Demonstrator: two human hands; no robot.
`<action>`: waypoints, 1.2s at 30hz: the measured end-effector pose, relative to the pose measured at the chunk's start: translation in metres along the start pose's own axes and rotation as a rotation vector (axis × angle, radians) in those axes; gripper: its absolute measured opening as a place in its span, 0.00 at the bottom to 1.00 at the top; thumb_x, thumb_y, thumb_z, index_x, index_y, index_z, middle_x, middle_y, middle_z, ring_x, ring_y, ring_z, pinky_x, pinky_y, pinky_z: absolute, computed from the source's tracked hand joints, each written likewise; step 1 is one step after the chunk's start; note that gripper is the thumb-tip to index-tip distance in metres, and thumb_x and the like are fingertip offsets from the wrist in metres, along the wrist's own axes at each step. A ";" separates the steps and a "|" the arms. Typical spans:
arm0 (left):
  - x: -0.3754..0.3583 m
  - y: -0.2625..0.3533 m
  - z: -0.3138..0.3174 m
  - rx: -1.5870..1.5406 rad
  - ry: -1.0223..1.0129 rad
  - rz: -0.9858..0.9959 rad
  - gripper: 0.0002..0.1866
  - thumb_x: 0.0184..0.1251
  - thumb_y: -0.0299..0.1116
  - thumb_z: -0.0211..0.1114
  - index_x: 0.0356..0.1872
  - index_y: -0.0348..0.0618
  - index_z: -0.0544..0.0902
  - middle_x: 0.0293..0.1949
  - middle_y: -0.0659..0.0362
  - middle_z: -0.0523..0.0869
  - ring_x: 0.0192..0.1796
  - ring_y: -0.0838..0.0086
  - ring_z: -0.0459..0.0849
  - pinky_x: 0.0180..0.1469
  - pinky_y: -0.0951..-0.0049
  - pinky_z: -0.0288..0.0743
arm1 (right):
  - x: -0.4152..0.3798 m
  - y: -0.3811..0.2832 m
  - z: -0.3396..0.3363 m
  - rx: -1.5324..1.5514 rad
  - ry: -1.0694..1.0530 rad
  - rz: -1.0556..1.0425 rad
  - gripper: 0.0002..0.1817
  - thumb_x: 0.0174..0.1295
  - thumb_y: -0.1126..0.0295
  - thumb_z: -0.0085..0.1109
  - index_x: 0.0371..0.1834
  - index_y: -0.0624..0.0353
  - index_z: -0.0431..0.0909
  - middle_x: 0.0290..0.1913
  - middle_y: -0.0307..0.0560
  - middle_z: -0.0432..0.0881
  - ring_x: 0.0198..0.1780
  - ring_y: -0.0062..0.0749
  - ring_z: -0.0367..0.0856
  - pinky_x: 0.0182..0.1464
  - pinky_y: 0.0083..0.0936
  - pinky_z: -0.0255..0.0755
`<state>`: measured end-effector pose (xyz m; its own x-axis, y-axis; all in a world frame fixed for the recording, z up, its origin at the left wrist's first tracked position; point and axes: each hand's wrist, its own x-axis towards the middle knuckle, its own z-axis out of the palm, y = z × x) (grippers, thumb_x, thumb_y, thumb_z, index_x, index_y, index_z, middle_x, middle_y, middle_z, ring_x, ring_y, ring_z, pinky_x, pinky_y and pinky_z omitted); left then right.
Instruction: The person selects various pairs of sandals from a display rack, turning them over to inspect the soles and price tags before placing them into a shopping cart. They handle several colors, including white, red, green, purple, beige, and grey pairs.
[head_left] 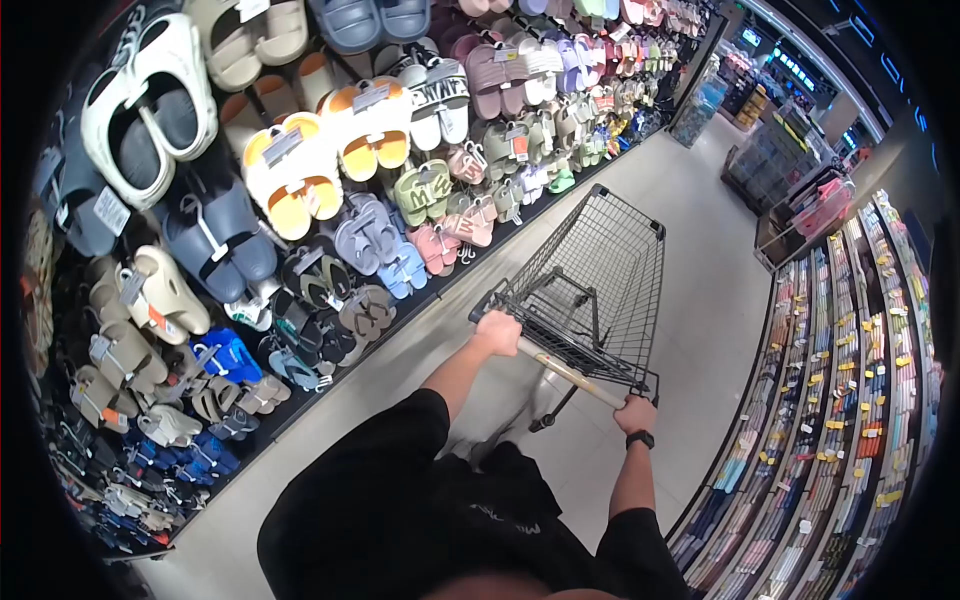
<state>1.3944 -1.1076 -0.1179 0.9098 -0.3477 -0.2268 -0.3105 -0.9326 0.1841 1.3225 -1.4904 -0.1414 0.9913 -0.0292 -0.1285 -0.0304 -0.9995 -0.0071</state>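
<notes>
A grey wire shopping cart (610,250) stands in front of me in the aisle, its basket holding nothing that I can see. Both my hands grip its pale handle bar (570,373). My left hand (497,333) is wrapped round the left end of the bar. Round the right end is my right hand (635,414), with a black watch (640,438) on that wrist. The fingertips of both hands are largely hidden under the bar.
Slippers and sandals hang on a long wall rack (380,200) along the left. A shelf of small packaged goods (830,380) curves along the right. Ahead stand a display with pink items (825,205) and a stacked bin (770,150). Pale floor (700,280) runs between the racks.
</notes>
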 end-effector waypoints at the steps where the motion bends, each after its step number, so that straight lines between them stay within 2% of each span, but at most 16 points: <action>1: 0.016 0.003 -0.004 0.001 0.000 0.004 0.13 0.44 0.37 0.62 0.27 0.43 0.89 0.32 0.49 0.89 0.38 0.59 0.89 0.42 0.62 0.82 | 0.014 0.007 -0.002 0.000 -0.022 0.021 0.13 0.41 0.63 0.58 0.29 0.52 0.87 0.29 0.54 0.85 0.38 0.49 0.85 0.42 0.40 0.79; 7: 0.105 0.014 -0.018 0.017 0.009 0.001 0.13 0.45 0.37 0.62 0.28 0.43 0.89 0.32 0.49 0.89 0.38 0.58 0.89 0.42 0.61 0.82 | 0.091 0.042 -0.010 0.026 0.014 0.043 0.12 0.42 0.65 0.58 0.30 0.51 0.87 0.30 0.53 0.85 0.38 0.49 0.85 0.42 0.40 0.79; 13: 0.195 0.024 -0.028 0.010 0.045 -0.043 0.14 0.42 0.40 0.65 0.29 0.45 0.88 0.32 0.51 0.89 0.39 0.58 0.88 0.42 0.59 0.82 | 0.171 0.079 -0.016 0.047 0.054 0.002 0.11 0.41 0.65 0.58 0.27 0.53 0.86 0.28 0.53 0.85 0.36 0.49 0.85 0.41 0.40 0.79; 16: 0.240 0.025 -0.035 0.070 -0.033 -0.039 0.14 0.42 0.41 0.66 0.31 0.46 0.87 0.32 0.52 0.88 0.38 0.57 0.88 0.41 0.58 0.81 | 0.207 0.090 -0.028 0.087 0.011 0.011 0.11 0.41 0.65 0.58 0.27 0.53 0.86 0.28 0.53 0.85 0.35 0.50 0.85 0.41 0.40 0.79; 17: 0.251 0.028 -0.041 0.063 -0.056 -0.078 0.15 0.42 0.37 0.65 0.33 0.44 0.89 0.34 0.51 0.89 0.41 0.58 0.88 0.43 0.58 0.81 | 0.220 0.096 -0.031 0.099 -0.006 -0.003 0.11 0.42 0.64 0.58 0.27 0.54 0.86 0.28 0.53 0.85 0.34 0.50 0.85 0.41 0.40 0.79; 21: 0.298 0.041 -0.063 0.113 -0.044 -0.091 0.14 0.42 0.37 0.65 0.32 0.45 0.88 0.34 0.51 0.89 0.40 0.57 0.88 0.43 0.59 0.81 | 0.270 0.117 -0.031 0.136 0.044 -0.043 0.11 0.43 0.63 0.59 0.27 0.55 0.85 0.28 0.54 0.85 0.34 0.49 0.85 0.39 0.39 0.78; 28: 0.385 0.047 -0.074 0.148 -0.003 -0.075 0.14 0.41 0.39 0.65 0.31 0.46 0.88 0.33 0.50 0.89 0.39 0.57 0.88 0.44 0.59 0.80 | 0.352 0.150 -0.038 0.132 0.010 -0.048 0.12 0.46 0.59 0.61 0.27 0.55 0.85 0.28 0.52 0.85 0.33 0.47 0.85 0.37 0.40 0.78; 29: 0.396 0.050 -0.074 0.144 0.004 -0.069 0.14 0.41 0.39 0.65 0.31 0.45 0.88 0.33 0.50 0.89 0.39 0.57 0.88 0.44 0.59 0.80 | 0.362 0.156 -0.039 0.153 0.024 -0.032 0.10 0.41 0.66 0.58 0.26 0.53 0.85 0.27 0.51 0.85 0.33 0.47 0.85 0.37 0.39 0.78; 32: 0.430 0.054 -0.072 0.145 0.019 -0.078 0.15 0.40 0.42 0.64 0.30 0.47 0.86 0.28 0.50 0.87 0.36 0.54 0.87 0.38 0.56 0.80 | 0.394 0.175 -0.044 0.124 0.031 -0.041 0.10 0.41 0.66 0.59 0.26 0.53 0.85 0.27 0.51 0.85 0.33 0.47 0.85 0.37 0.39 0.78; 36: 0.477 0.062 -0.071 0.144 0.033 -0.086 0.16 0.40 0.43 0.65 0.30 0.47 0.86 0.27 0.50 0.87 0.34 0.55 0.88 0.37 0.56 0.80 | 0.440 0.201 -0.047 0.116 0.039 -0.042 0.09 0.40 0.65 0.60 0.26 0.52 0.85 0.26 0.50 0.84 0.32 0.46 0.84 0.37 0.38 0.78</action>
<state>1.8286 -1.3240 -0.1464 0.9424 -0.2650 -0.2040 -0.2655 -0.9638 0.0255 1.7581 -1.7050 -0.1525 0.9962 0.0096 -0.0869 -0.0014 -0.9920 -0.1263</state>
